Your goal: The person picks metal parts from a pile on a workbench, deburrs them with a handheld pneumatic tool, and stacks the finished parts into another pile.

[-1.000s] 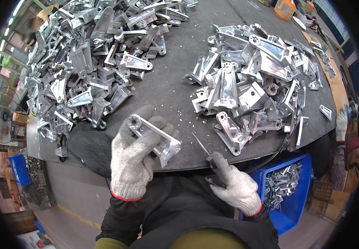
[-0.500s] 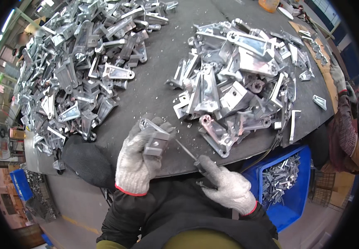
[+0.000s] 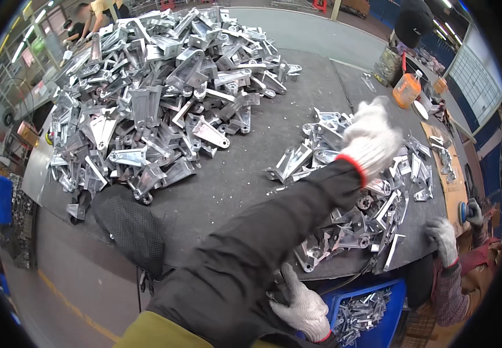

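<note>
My left arm reaches across the table to the far right, with my left hand (image 3: 373, 139) in a white knitted glove over the right-hand pile of silvery metal brackets (image 3: 335, 235). Motion smears its fingers, and I cannot see whether a bracket is in them. Close to my body, below the table edge, my gloved right hand (image 3: 302, 307) is closed around the dark handle (image 3: 278, 284) of a slim metal tool. The black sleeve of my left arm hides most of that tool.
A larger heap of brackets (image 3: 146, 110) covers the table's left side. A black mesh cover (image 3: 128, 229) sits at the near left edge. A blue bin (image 3: 399, 307) of metal parts stands at lower right, beside a co-worker's gloved hands (image 3: 443, 239). An orange bottle (image 3: 407, 90) stands far right.
My left hand has swung from the near middle, where it held a metal bracket, far right over the pile. My right hand has moved slightly down and left. The view has shifted.
</note>
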{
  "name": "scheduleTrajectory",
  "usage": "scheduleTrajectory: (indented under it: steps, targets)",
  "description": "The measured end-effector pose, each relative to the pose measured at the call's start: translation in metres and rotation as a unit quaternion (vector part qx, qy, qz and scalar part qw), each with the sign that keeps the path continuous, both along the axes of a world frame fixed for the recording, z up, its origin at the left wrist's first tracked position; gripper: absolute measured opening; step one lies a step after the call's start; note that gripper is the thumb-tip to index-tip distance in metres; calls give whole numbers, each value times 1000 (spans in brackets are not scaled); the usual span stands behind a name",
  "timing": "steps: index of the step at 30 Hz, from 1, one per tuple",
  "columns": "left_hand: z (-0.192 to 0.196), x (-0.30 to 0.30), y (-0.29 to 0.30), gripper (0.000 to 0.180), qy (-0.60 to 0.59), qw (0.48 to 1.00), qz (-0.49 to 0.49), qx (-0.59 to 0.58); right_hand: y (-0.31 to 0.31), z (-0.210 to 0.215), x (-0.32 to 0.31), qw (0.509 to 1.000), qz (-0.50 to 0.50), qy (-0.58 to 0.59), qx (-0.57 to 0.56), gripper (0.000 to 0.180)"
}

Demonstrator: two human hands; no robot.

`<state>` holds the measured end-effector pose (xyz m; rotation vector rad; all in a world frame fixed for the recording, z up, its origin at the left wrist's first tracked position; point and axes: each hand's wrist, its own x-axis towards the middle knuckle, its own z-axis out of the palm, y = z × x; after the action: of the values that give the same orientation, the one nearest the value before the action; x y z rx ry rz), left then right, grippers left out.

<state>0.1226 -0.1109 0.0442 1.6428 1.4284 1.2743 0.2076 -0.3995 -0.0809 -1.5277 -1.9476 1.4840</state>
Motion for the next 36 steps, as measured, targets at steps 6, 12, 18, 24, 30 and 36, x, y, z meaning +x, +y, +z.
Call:
scheduleTrajectory:
  steps: [6,12,18,24,30,36]
  targets:
    - [-45,-160,-39,41,568,812,113,77,17,20,-1,995,46,-78,29,90]
    - [-32,-279,-56,36,572,782,150,-195,25,23,1,989,93,-117,-16,85]
    - [-59,-292,-90,38,-10,993,100,-54,22,31,-7,989,59,-131,-38,86]
    - [-82,-298,-146,44,113,973,179,-89,19,28,-5,987,77,-138,-1,85]
    - [-69,-280,-184,72,352,917,97,-159,19,21,-4,990,66,-118,30,86]
    - [-81,-282,-189,72,292,942,75,-150,16,15,-3,989,64,-122,49,86]
